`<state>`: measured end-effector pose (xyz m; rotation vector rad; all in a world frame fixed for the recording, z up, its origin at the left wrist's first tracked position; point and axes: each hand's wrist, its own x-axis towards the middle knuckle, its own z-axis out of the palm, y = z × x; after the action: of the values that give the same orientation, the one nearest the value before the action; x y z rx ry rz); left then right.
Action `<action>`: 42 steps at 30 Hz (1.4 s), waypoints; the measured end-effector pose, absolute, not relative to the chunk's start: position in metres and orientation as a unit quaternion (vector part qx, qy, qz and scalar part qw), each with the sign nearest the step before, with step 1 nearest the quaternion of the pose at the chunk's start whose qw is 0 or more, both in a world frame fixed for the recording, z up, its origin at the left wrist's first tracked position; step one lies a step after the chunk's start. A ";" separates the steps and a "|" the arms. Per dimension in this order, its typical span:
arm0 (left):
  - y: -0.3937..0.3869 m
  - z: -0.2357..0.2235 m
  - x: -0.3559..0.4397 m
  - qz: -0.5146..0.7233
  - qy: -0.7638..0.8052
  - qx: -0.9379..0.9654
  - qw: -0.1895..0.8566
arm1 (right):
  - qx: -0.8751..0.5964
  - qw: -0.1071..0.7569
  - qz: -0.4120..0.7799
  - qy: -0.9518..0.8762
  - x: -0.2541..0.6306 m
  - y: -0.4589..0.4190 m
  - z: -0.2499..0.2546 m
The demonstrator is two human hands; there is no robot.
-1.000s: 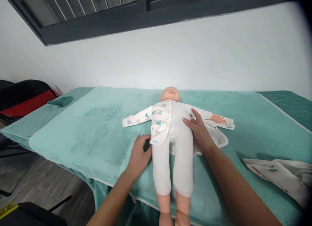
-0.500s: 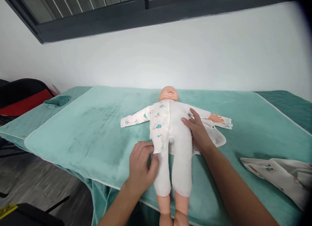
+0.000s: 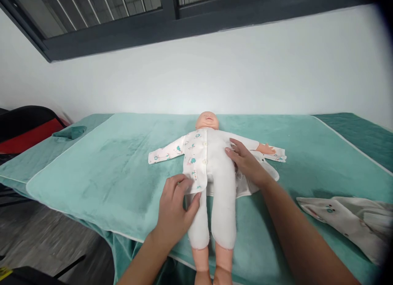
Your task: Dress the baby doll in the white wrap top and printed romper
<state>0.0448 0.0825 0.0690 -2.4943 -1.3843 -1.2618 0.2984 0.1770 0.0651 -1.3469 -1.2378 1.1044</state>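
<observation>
A baby doll [image 3: 223, 211] with a white cloth body lies face up, its feet towards me. A white printed baby jacket [image 3: 194, 162] covers one half of its chest, with that sleeve stretched out to the left. The jacket's other half lies spread beneath the doll on the right. At the jacket's lower left corner is my left hand [image 3: 175, 207], thumb and fingertips apart around the hem. My right hand [image 3: 248, 164] rests against the doll's right-hand side as I see it, thumb and forefinger spread; its other fingers are partly hidden.
A folded printed white garment [image 3: 346, 219] lies at the right on the green padded cover [image 3: 123, 170]. A black and red chair [image 3: 29, 129] stands at the left. Behind the table rises a white wall [image 3: 245, 72] with a dark window frame [image 3: 123, 37].
The jacket's front panel has been laid flatter and further across the doll's middle. My left hand's fingers have parted at the hem. The whole view has shifted slightly.
</observation>
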 end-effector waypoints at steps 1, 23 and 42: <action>0.085 0.071 0.046 -0.389 -0.447 -0.805 0.021 | -0.559 0.458 0.448 -0.527 0.309 0.181 0.071; 0.155 0.102 0.097 -0.280 -0.517 -0.804 -0.088 | -0.717 0.522 0.189 -0.422 0.405 0.203 0.049; 0.243 0.142 0.205 -0.058 -0.354 -0.933 -0.015 | -0.340 0.734 0.494 -0.320 0.387 0.206 0.060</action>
<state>0.2048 0.2430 0.1416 -2.9609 -1.1220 -0.1832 0.3869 0.2062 0.0596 -0.7467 -0.7035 1.0852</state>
